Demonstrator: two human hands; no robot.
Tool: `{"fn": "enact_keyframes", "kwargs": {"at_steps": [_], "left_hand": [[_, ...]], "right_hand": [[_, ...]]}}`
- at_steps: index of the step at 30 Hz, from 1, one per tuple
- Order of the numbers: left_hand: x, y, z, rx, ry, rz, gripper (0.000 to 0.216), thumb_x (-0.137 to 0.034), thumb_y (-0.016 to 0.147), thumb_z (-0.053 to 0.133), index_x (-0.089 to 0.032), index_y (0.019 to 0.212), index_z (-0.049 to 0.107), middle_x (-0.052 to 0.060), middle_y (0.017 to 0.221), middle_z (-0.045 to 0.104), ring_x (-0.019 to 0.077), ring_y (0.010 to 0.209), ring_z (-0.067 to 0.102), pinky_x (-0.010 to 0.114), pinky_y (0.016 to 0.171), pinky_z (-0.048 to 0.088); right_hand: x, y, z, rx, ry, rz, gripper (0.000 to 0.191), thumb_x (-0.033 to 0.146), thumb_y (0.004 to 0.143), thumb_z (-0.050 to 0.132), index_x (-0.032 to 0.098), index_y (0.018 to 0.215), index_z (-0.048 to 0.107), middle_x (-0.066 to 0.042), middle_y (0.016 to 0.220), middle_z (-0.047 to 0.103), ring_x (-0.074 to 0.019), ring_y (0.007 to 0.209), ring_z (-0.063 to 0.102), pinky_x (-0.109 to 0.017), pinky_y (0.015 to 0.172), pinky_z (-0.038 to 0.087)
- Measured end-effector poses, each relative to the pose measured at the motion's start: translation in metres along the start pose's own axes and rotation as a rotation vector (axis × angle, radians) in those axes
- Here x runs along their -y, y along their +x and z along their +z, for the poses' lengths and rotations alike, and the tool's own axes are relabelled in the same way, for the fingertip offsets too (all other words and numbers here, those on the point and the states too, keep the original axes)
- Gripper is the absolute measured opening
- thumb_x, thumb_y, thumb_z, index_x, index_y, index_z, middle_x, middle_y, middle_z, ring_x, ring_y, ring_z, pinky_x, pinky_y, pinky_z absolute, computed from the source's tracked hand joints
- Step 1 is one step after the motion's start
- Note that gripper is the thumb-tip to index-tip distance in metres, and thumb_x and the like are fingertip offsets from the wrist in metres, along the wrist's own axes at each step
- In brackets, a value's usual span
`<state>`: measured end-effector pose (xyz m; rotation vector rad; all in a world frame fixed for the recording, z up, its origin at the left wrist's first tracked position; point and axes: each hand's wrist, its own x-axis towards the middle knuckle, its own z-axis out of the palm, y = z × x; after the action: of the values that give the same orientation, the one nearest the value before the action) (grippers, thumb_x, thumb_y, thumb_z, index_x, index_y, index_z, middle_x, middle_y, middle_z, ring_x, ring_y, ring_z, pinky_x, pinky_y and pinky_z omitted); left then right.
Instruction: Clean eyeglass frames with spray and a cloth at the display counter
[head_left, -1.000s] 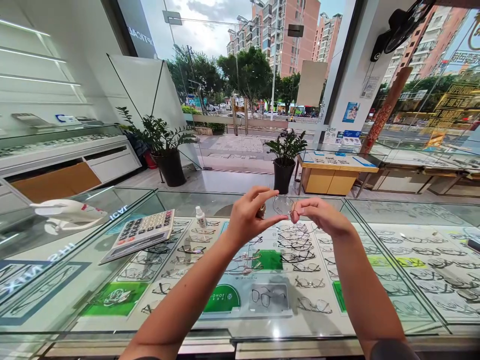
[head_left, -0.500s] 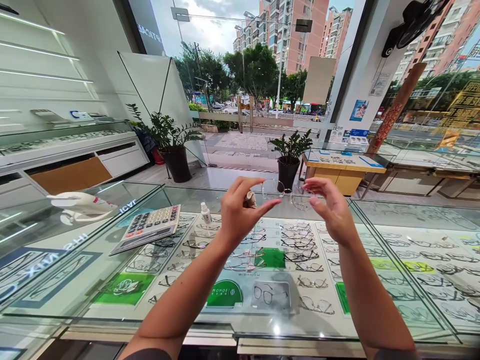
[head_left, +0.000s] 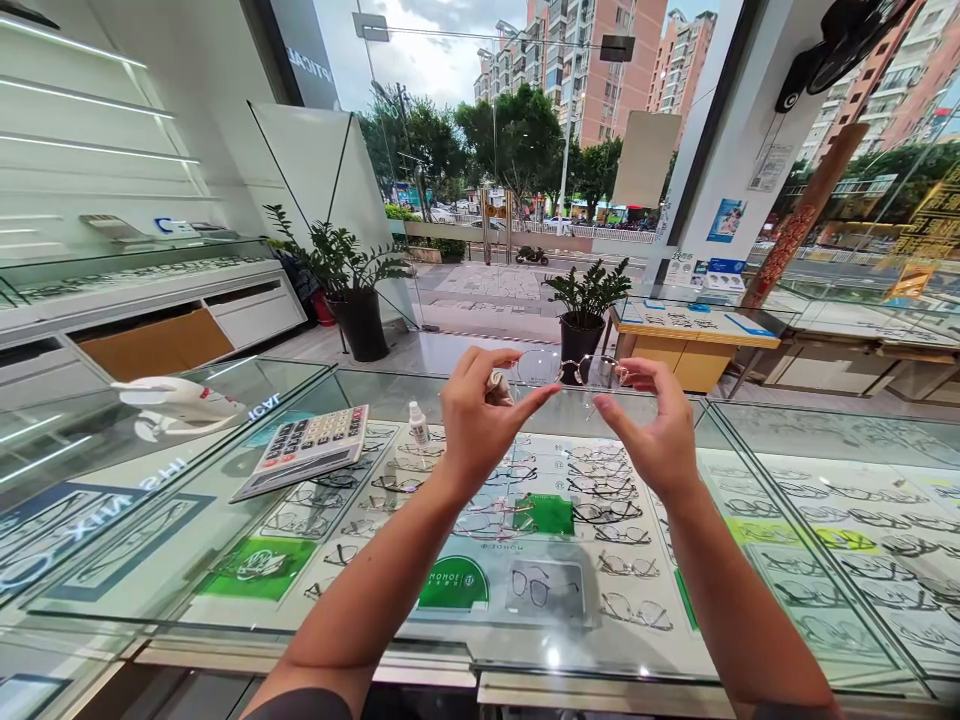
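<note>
Both my hands hold up a pair of thin-rimmed clear glasses (head_left: pixel 571 371) above the glass display counter (head_left: pixel 390 390). My left hand (head_left: pixel 480 420) pinches the left lens edge between thumb and fingers, with a small whitish object tucked in its fingers. At the right end of the frame, my right hand (head_left: pixel 660 430) pinches it, fingers curled. The lenses face away from me, level with the far counter edge.
A calculator (head_left: pixel 307 450) and a small dropper bottle (head_left: pixel 418 424) stand on the counter top at left. A white handheld device (head_left: pixel 180 398) lies further left. Rows of glasses (head_left: pixel 600 490) fill the case below. Potted plants (head_left: pixel 585 310) stand by the shop windows.
My hands have risen slightly and moved apart. The glasses, earlier bunched between close fingers, are now held spread out flat between both hands.
</note>
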<state>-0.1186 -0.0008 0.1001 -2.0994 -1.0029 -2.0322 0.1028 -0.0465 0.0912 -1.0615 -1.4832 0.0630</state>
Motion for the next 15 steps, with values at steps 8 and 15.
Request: {"fn": "enact_keyframes", "kwargs": {"at_steps": [8, 15], "left_hand": [[0.0023, -0.0009, 0.0013, -0.014, 0.007, 0.008, 0.05, -0.054, 0.078, 0.094, -0.017, 0.105, 0.074, 0.003, 0.096, 0.07, 0.0063, 0.06, 0.052, 0.022, 0.052, 0.044], [0.0045, -0.0014, 0.0023, -0.015, 0.006, 0.009, 0.05, -0.054, 0.078, 0.094, -0.018, 0.105, 0.074, 0.003, 0.096, 0.07, 0.0059, 0.06, 0.051, 0.021, 0.052, 0.044]], "right_hand": [[-0.0014, -0.0013, 0.0006, -0.033, -0.023, 0.038, 0.047, 0.058, 0.088, 0.084, 0.026, 0.118, 0.066, -0.008, 0.113, 0.074, -0.0275, 0.104, 0.069, -0.048, 0.097, 0.052], [-0.0008, -0.0009, 0.0003, -0.043, -0.03, 0.037, 0.048, 0.06, 0.088, 0.084, 0.025, 0.115, 0.066, -0.008, 0.109, 0.074, -0.0268, 0.1, 0.069, -0.046, 0.093, 0.053]]}}
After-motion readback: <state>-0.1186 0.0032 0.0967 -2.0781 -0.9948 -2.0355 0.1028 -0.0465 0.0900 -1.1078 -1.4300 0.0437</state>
